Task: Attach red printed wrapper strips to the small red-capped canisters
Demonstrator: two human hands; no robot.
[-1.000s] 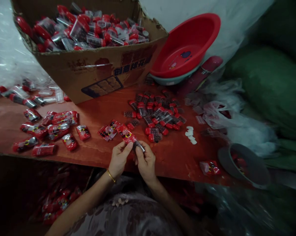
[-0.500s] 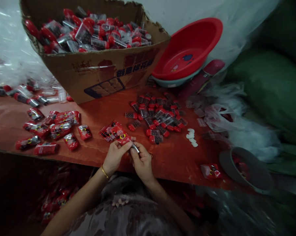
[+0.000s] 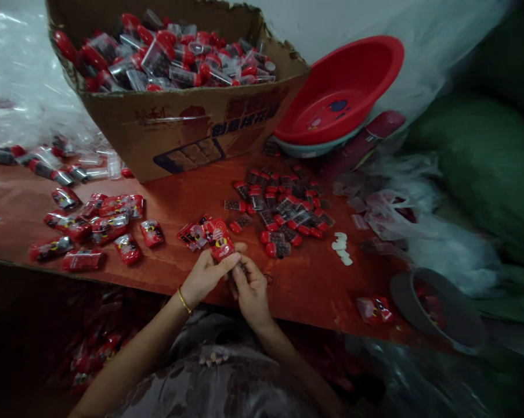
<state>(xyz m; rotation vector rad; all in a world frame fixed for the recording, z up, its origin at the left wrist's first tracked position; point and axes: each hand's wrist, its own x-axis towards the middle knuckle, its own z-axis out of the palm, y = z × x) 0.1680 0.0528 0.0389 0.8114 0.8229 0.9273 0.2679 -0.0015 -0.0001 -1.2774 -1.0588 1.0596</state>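
Your left hand (image 3: 205, 276) pinches a small red printed plastic packet (image 3: 220, 244) at its lower edge. Your right hand (image 3: 249, 287) is curled beside it, fingers touching the packet's lower end above the red worktop (image 3: 174, 203).

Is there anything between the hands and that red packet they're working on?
Nothing visible: the left hand and right hand both already grip the red packet directly, above the table's near edge.

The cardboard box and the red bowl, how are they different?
The cardboard box is brown with straight sides; the red bowl is round and plastic. The box is heaped with red-capped clear cases; the bowl holds none. The bowl leans tilted on another basin; the box sits on the table. Both stand at the table's back.
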